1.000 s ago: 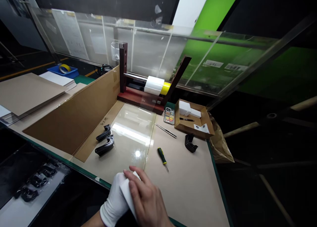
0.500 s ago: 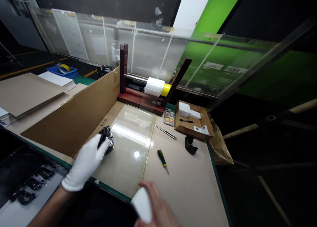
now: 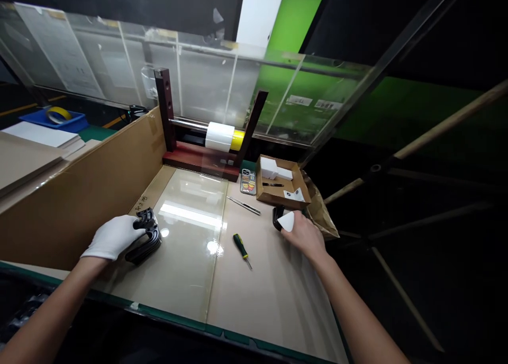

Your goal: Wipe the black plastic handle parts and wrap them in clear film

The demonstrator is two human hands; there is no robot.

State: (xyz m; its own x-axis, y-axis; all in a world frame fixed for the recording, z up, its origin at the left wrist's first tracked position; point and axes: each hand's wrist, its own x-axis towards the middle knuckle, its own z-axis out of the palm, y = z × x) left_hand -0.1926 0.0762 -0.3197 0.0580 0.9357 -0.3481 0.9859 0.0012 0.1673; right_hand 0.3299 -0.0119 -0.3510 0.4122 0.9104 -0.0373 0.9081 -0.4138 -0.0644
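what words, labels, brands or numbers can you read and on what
None readable:
Handwriting on the cardboard flap: too small.
Left white label and right white label, clear screen: blurred.
Pale sheet, clear screen's left: too faint.
Phone: any lettering too small.
White piece in box: dark marks too small.

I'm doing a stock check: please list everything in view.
curved parts: 3, black, two left, one right
screwdriver: 1, green, middle
tweezers: 1, silver, middle
box: 1, brown, back right
phone: 1, patterned, beside box
paper bag: 1, brown, right
stand: 1, dark red, back
rolls: 2, white and yellow, on stand
cardboard panel: 1, brown, left
tray: 1, blue, far left
tape roll: 1, yellow, in tray
sheets: several, white and brownish, left
small piece: 1, white, right hand
left hand: 1, white-gloved, left
right hand: 1, bare, right
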